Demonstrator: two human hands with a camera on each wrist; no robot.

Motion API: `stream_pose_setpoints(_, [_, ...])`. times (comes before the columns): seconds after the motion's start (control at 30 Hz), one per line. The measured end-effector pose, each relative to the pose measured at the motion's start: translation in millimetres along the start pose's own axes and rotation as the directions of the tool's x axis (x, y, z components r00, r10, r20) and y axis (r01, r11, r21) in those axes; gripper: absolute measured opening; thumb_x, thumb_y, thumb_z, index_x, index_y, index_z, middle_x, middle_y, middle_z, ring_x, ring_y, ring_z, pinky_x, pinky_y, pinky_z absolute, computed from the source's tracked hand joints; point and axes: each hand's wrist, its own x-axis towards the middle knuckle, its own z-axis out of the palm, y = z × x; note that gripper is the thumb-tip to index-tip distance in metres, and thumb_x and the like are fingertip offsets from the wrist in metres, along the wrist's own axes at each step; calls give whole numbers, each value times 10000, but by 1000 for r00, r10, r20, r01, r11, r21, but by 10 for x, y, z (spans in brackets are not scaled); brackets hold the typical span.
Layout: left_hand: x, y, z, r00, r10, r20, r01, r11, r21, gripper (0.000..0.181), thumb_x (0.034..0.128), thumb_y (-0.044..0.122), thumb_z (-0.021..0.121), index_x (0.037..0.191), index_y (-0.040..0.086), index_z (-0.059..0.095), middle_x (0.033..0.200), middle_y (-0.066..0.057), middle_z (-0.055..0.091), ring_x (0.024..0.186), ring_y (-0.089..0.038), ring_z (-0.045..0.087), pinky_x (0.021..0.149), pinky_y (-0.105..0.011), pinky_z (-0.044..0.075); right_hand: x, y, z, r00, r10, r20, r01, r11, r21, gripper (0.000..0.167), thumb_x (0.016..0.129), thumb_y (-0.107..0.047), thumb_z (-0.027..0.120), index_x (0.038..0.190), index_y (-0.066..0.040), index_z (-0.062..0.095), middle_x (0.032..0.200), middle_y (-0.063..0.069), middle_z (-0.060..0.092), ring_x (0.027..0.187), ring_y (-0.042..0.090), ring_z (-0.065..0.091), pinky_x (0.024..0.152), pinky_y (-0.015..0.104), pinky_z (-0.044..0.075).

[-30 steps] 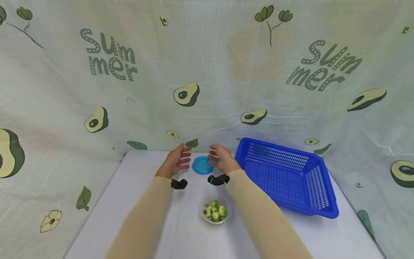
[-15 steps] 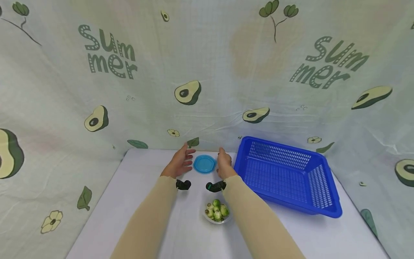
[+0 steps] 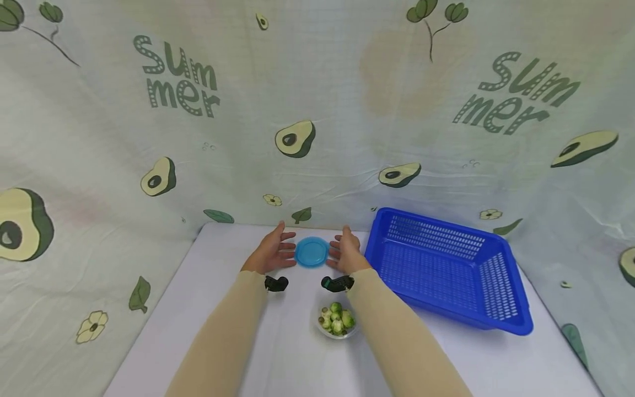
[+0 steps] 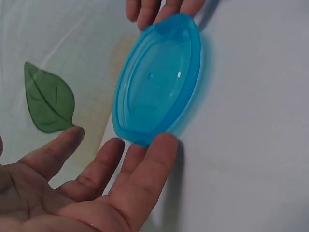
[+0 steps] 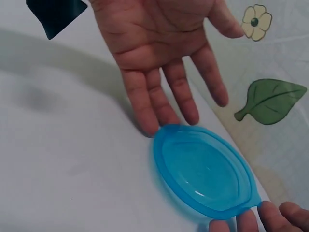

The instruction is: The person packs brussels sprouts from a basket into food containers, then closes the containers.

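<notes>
A round blue translucent plastic lid [image 3: 311,252] lies near the back of the white table, between my two hands. My left hand [image 3: 270,252] is at its left edge with fingers extended; in the left wrist view the fingertips [image 4: 164,144] meet the lid's rim. On the opposite side is my right hand [image 3: 347,255], fingers stretched out, and the right wrist view has its fingertips [image 5: 150,129] at the rim too. Both thumbs stand away from the lid. Nearer to me, a clear bowl [image 3: 328,333] holds several Brussels sprouts [image 3: 337,318].
A big blue perforated plastic basket [image 3: 431,275] stands on the right, close to my right hand and forearm. Behind the white table [image 3: 292,347] hangs a curtain [image 3: 238,149] printed with avocados, leaves and lettering.
My right hand first drew back from over the lid to the right; now its fingers point inward at the lid's right edge. The left hand's fingertips have come up to the left edge.
</notes>
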Motion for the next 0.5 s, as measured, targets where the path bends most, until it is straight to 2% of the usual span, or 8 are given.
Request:
stream_pose_setpoints(0.13, [-52, -28, -85, 1000, -18, 7, 18, 1000, -9, 774, 1101, 634, 305, 1638, 79, 365, 1599, -276, 364, 1406, -441, 457, 1180, -613, 453, 4, -11, -15, 998, 23, 50, -23, 1000, 10, 669, 1124, -523, 348, 1563, -28, 447, 1530, 172, 505, 1385, 371, 485, 1168, 599, 466])
stream_pose_setpoints(0.27, [-78, -37, -157, 999, -33, -8, 32, 999, -27, 757, 1099, 626, 334, 1630, 90, 389, 1563, -251, 400, 1319, -363, 498, 1170, -582, 477, 9, -20, -6, 997, 36, 75, -35, 999, -16, 553, 1127, -380, 436, 1534, -9, 481, 1501, 170, 534, 1333, 354, 522, 1139, 589, 500])
stream_pose_setpoints(0.37, [-103, -28, -196, 1000, -27, -10, 27, 999, -29, 743, 1102, 615, 342, 1626, 90, 399, 1550, -238, 409, 1271, -322, 504, 1164, -566, 489, -8, -41, 5, 996, 41, 77, -38, 999, -32, 442, 1098, -261, 530, 1474, -28, 538, 1467, 159, 577, 1283, 333, 565, 1105, 574, 537])
stream_pose_setpoints(0.5, [-159, 2, -240, 1000, -16, -4, 15, 999, -35, 724, 1108, 590, 356, 1621, 82, 407, 1532, -219, 430, 1265, -310, 510, 1154, -554, 502, -50, -77, 20, 995, 41, 94, -36, 998, -55, 356, 1061, -185, 610, 1394, -59, 589, 1413, 145, 614, 1226, 307, 602, 1066, 541, 573])
